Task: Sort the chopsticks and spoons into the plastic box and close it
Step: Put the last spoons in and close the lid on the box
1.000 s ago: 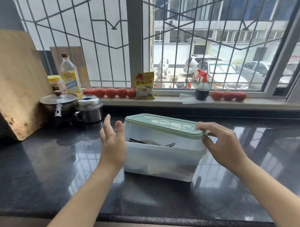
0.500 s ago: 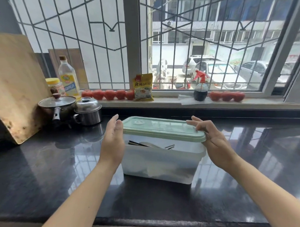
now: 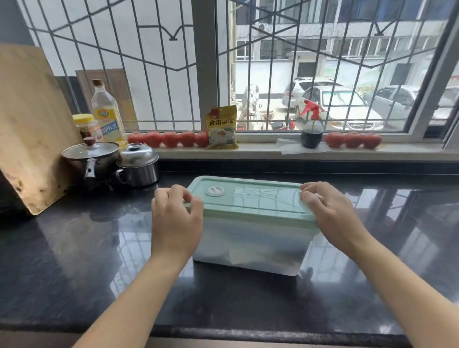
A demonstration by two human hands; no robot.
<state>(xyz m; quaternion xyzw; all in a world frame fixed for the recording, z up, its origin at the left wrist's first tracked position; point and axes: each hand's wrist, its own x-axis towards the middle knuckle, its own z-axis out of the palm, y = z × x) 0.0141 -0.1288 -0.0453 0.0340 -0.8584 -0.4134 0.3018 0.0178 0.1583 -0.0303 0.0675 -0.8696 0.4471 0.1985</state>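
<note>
A translucent white plastic box (image 3: 251,243) stands on the black counter (image 3: 70,257) in the middle. Its pale green lid (image 3: 252,199) lies flat over the whole top. My left hand (image 3: 175,222) is at the lid's left end, fingers curled over its edge. At the right end, my right hand (image 3: 331,212) has its fingers curled on the lid's rim. The box wall is cloudy, so the chopsticks and spoons inside cannot be made out.
Two lidded steel pots (image 3: 113,162) sit at the back left beside a leaning wooden board (image 3: 21,123). An oil bottle (image 3: 105,113), a jar, tomatoes (image 3: 170,139), a yellow packet (image 3: 222,127) and a spray bottle (image 3: 311,126) line the window sill.
The lid has come down from a tilt to lie flat on the box. My left hand moved from beside the box onto the lid's left end, and both hands curled over its edges.
</note>
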